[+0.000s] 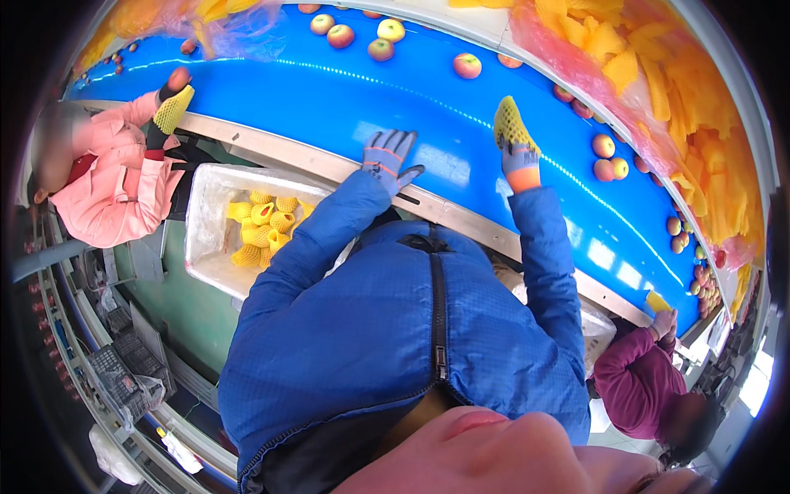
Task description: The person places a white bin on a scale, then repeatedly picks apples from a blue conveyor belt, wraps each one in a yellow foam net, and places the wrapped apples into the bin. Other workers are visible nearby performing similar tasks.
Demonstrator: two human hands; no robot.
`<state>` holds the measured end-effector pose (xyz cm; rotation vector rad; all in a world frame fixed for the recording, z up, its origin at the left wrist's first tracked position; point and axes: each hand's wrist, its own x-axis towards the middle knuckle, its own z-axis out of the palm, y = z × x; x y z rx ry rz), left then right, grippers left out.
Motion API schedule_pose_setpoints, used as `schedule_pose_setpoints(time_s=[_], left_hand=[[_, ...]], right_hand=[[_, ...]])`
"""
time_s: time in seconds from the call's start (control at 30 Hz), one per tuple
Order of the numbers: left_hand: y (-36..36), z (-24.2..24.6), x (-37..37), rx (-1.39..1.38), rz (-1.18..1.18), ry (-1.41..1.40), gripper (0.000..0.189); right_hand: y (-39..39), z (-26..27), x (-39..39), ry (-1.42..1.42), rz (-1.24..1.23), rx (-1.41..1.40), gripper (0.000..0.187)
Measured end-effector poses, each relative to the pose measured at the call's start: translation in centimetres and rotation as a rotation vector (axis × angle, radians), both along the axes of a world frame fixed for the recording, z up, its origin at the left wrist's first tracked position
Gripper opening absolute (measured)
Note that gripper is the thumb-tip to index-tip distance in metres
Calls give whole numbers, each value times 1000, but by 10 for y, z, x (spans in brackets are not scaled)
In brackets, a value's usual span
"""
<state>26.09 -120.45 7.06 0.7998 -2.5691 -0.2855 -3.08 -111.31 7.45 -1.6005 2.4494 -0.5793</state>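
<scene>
My left hand [389,159], in a grey knit glove with dark fingertips, rests at the near edge of a blue conveyor belt [296,111]. Its fingers are apart and nothing is in it. Over the belt, my right hand [517,157] wears a matching glove with an orange cuff. A yellow foam fruit net [509,120] is pulled over its fingers, which are hidden inside the mesh. Beyond both hands, a red-yellow apple [467,65] lies on the belt, nearer to the right hand, with no hand touching it.
Several apples [603,146] line the belt's far side. Loose foam nets [697,92] fill the shelf behind. A white foam box [207,228] with netted fruit [262,234] stands below my left arm. Co-workers in pink [117,179] and maroon [642,383] stand along the metal rail [296,148].
</scene>
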Motion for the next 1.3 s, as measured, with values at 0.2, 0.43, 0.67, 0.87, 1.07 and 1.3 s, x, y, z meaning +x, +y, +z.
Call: schedule_pose_setpoints(time_s=[0.2,0.43,0.67,0.87,1.07,1.3], left_hand=[[-10,-25,18,-113,160,107,60],[-8,-26,21,-57,199,51,51],[-16,-53,5,232,148,183,43],[25,-24,-52,1477,-288,556,61],[41,33,-81,1996,-380,911,56],[4,31,-29,2444,-395,1115,53]], right_hand=[[-135,-46,-37,-99,-166,210,83],[-198,-89,-21,-286,-2,71,70],[-51,-47,47,-141,29,15,94],[34,8,73,-248,81,-468,93],[45,30,84,-311,87,-574,76],[44,7,67,-419,35,-517,34]])
